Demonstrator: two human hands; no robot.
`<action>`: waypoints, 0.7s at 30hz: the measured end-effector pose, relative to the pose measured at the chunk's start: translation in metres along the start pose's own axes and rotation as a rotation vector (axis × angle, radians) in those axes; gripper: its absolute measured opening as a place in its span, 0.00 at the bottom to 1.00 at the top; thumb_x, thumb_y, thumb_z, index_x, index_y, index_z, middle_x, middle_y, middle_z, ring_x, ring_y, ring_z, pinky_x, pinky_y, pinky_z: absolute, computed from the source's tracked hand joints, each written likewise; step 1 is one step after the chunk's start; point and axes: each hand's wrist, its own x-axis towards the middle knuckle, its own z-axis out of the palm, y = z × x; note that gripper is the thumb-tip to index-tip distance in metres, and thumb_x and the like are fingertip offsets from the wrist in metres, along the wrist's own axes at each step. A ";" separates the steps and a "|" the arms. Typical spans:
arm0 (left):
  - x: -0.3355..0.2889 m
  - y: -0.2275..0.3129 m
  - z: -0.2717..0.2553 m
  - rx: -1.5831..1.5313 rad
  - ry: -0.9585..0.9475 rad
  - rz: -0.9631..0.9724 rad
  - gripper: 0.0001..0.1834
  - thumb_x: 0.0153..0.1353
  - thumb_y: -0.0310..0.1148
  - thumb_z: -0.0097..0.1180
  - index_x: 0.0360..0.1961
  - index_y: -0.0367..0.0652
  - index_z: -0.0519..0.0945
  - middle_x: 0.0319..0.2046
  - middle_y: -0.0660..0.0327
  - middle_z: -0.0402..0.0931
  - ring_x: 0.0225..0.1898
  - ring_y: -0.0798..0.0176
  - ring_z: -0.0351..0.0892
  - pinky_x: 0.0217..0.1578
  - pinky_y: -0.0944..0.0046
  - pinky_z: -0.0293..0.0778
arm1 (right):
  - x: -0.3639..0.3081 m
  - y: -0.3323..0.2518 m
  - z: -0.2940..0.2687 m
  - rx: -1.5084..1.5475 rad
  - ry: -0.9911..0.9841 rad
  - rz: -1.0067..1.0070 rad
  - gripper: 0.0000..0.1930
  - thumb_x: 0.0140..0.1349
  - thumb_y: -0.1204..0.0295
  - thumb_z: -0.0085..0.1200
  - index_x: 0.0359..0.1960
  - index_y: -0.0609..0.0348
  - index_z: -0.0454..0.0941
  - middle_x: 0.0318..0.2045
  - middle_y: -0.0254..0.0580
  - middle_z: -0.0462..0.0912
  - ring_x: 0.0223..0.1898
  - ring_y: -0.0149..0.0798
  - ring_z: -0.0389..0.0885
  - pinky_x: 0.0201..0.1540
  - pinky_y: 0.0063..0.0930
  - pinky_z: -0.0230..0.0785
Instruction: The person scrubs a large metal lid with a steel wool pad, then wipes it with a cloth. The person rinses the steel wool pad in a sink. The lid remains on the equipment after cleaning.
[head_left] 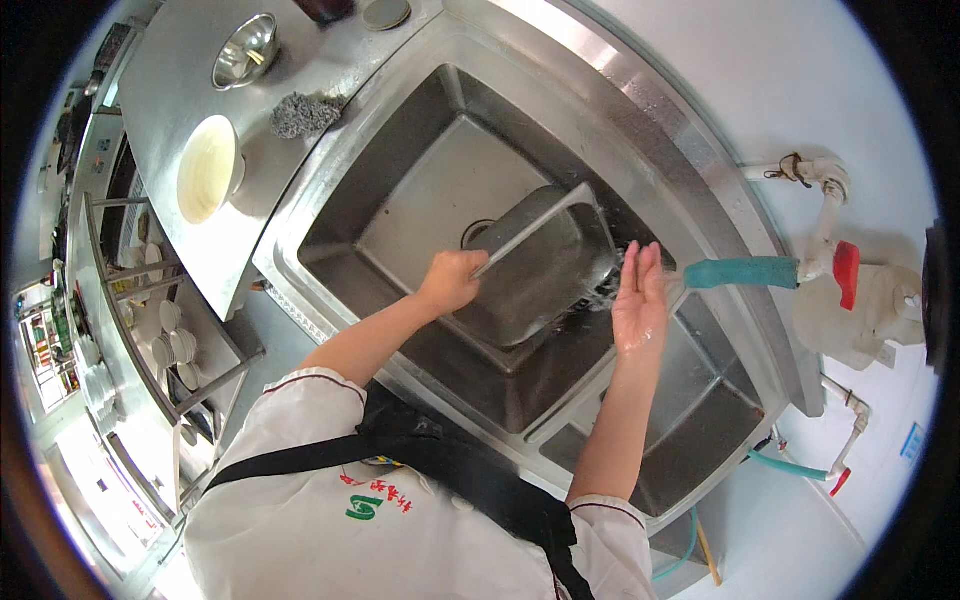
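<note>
A rectangular steel pan (545, 275) stands tilted inside the large sink basin (400, 215). My left hand (452, 283) is closed round the pan's near-left rim. My right hand (640, 310) is wet and open, its fingers stretched out and palm upward, just right of the pan. Between that hand and the pan, water (600, 288) splashes onto the pan's right end. The green hose (740, 273) ends just right of my right fingertips, its mouth facing the pan. A drain ring (478, 234) shows partly behind the pan.
A second, smaller basin (700, 440) adjoins at the right. On the left steel counter (160, 60) are a cream bowl (208, 170), a steel bowl (245, 52) and a wire scourer (305, 116). A red valve handle (846, 272) sits on the wall pipe. Shelved dishes (178, 345) stand at lower left.
</note>
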 end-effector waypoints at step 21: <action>-0.049 0.048 -0.095 0.150 0.346 0.400 0.14 0.43 0.18 0.62 0.24 0.41 0.67 0.22 0.54 0.64 0.22 0.53 0.72 0.22 0.55 0.67 | -0.042 -0.009 -0.043 -1.023 0.035 -0.454 0.31 0.72 0.74 0.62 0.75 0.64 0.66 0.75 0.49 0.69 0.75 0.46 0.67 0.76 0.41 0.61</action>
